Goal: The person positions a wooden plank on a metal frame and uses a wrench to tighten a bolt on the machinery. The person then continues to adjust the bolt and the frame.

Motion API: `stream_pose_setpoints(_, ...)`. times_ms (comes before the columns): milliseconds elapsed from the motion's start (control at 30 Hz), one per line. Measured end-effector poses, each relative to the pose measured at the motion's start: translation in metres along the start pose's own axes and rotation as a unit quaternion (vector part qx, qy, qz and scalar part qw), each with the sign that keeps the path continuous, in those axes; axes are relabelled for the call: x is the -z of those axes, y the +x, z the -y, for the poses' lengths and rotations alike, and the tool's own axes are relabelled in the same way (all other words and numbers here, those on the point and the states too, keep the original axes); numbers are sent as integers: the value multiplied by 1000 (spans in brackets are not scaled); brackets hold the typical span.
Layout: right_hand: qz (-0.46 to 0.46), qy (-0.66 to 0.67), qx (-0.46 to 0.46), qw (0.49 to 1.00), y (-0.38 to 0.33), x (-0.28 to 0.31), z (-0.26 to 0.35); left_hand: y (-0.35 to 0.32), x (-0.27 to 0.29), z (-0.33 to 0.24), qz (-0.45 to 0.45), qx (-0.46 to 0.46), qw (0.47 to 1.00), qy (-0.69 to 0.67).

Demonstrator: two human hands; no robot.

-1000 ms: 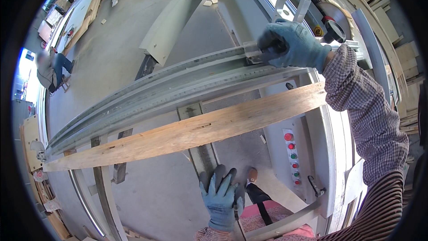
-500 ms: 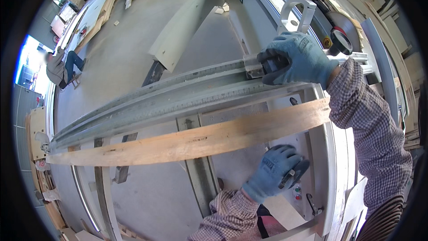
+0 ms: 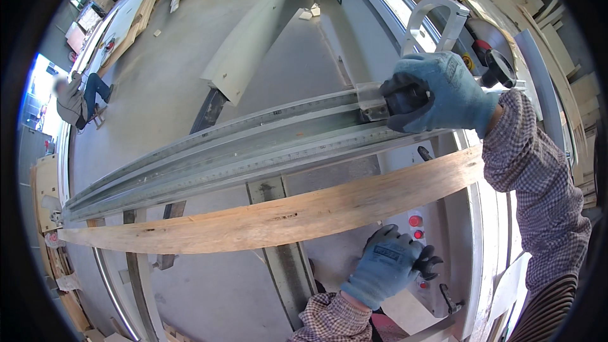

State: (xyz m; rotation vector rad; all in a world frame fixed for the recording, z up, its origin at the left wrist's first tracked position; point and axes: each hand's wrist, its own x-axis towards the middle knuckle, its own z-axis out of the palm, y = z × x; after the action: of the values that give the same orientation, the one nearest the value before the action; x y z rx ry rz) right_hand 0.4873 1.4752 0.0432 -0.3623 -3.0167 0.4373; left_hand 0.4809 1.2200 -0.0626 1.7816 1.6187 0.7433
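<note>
With the right hand (image 3: 437, 95) closed on the fence stop (image 3: 373, 111) and the left hand (image 3: 386, 267) half-curled, contents indeterminable, near the red push-buttons (image 3: 415, 221), stray contact could actuate machinery while the wooden plank (image 3: 272, 220) lies unheld alongside the ruled fence (image 3: 253, 162).

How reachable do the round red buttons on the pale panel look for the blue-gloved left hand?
Probably yes: the left hand appears near the red buttons, and the upper two are uncovered.

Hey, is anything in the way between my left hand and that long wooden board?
Nothing visible: your left hand is just on the near side of the wooden board, with no object showing between them. Their height difference is unclear.
</note>
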Motion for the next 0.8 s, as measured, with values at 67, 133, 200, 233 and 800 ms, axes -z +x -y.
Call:
stream_pose_setpoints(67, -2, 8, -1, 1000, 0, 1, 2, -1, 2, 1, -5, -5, 1000, 9)
stream_pose_setpoints(133, 0, -1, -1, 1000, 1, 4, 4, 1, 3, 1, 14, 2, 1000, 19)
stream_pose_setpoints(200, -1, -11, 4, 1000, 0, 2, 1, 2, 1, 0, 27, 10, 999, 22)
stream_pose_setpoints(233, -4, -15, 7, 1000, 0, 1, 1, 2, 0, 0, 34, 15, 999, 26)
stream_pose_setpoints(800, -16, -70, 40, 997, -17, 4, -12, -10, 24, 15, 78, 75, 994, 18)
